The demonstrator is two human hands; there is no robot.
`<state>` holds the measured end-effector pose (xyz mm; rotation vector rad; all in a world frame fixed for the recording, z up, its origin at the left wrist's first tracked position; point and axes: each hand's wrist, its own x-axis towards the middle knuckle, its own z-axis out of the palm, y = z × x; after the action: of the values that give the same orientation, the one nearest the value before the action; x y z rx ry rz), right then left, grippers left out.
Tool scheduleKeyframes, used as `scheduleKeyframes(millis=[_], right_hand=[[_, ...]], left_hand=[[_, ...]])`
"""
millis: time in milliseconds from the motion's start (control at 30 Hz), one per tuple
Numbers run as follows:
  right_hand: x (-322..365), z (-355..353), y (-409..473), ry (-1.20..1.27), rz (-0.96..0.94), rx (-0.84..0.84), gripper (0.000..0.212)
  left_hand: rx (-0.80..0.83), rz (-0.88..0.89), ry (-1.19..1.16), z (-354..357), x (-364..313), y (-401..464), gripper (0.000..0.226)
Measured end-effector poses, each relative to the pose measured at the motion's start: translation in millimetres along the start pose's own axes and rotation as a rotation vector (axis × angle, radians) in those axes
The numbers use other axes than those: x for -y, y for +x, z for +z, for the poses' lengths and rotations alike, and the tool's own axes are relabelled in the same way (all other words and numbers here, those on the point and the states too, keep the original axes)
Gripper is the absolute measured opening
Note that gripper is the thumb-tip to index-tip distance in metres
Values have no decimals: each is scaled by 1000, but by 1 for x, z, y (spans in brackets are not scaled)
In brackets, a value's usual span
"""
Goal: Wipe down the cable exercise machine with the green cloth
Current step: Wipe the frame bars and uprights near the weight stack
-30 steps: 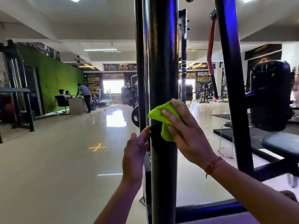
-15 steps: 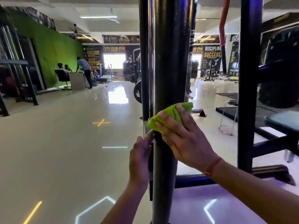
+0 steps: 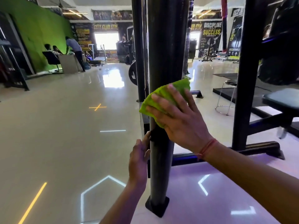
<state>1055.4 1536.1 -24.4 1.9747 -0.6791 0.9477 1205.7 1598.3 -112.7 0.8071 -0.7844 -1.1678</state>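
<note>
green cloth (image 3: 163, 96) sits lower on the machine's black post (image 3: 161, 54) than a second ago, so your wipe is working down toward its base. going left to right: your left hand (image 3: 139, 160) rests against the post's left side, fingers straight; your right hand (image 3: 179, 117) presses the cloth flat, fingers spread.

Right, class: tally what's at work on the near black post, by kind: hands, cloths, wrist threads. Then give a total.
Hands: 2, the left hand beside the post, the right hand pressing the cloth.
Green cloths: 1.
Red wrist threads: 1.
Total: 4.
</note>
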Motion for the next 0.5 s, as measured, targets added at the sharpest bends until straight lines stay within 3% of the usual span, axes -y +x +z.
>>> scheduleKeyframes(millis=[167, 300, 433, 500], right_hand=[[9, 21, -51, 41, -105, 112, 63], [26, 33, -59, 433, 310, 6, 56], [67, 47, -105, 737, 575, 36, 58], [72, 46, -95, 832, 737, -26, 61]], left_hand=[[23, 25, 48, -7, 5, 2, 44], [12, 12, 48, -11, 16, 1, 48], [1, -24, 82, -20, 28, 0, 50], [-10, -32, 80, -24, 33, 1, 50]])
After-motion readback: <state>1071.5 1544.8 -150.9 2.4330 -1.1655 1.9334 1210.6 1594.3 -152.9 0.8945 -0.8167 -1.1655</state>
